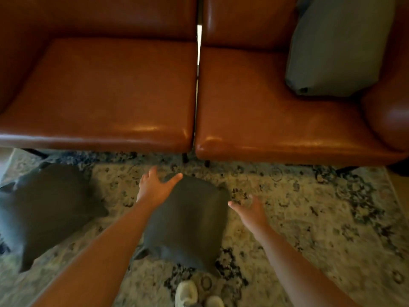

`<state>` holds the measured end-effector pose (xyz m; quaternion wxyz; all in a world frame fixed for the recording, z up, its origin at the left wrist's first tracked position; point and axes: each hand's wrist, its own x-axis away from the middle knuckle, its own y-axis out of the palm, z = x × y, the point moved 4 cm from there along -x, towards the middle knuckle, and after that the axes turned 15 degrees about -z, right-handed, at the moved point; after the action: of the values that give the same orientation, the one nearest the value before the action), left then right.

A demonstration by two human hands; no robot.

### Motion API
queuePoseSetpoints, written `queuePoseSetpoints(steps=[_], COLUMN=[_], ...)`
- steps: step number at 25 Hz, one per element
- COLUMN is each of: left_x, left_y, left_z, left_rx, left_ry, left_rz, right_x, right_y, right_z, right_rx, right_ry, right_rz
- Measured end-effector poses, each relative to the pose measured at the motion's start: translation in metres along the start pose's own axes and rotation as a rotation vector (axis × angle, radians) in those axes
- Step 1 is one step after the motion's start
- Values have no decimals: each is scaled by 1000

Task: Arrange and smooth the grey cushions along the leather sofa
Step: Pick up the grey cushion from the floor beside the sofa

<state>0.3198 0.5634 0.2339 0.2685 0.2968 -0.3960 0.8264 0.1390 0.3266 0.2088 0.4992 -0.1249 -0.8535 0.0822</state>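
Observation:
A dark grey cushion (pixel 188 220) lies on the rug just in front of my feet. My left hand (pixel 155 187) hovers open over its far left corner, thumb stretched across the top edge. My right hand (pixel 250 209) is open beside its right edge, fingers spread, apart from the fabric. A second grey cushion (pixel 46 209) lies on the rug at the left. A third, lighter grey cushion (pixel 336 45) leans upright in the right corner of the brown leather sofa (pixel 106 89).
The sofa has two seat sections with a narrow gap (pixel 197 85) between them and a rounded armrest (pixel 389 116) at the right. A patterned beige rug (pixel 309 218) covers the floor. My shoes (pixel 188 293) show at the bottom.

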Motion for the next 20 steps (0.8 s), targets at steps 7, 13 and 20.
queuePoseSetpoints(steps=[7,13,20], left_x=[-110,-193,-148], left_y=[83,124,111], left_z=[-138,-198,-181], left_rx=[-59,98,295], left_ry=[-110,-238,-205], left_rz=[12,-106,-140], right_x=[-131,-219,-171], right_y=[85,120,106], right_z=[91,137,132], right_rx=[-72,-288,-470], right_ry=[31,91,46], right_rz=[-120,-145,-221])
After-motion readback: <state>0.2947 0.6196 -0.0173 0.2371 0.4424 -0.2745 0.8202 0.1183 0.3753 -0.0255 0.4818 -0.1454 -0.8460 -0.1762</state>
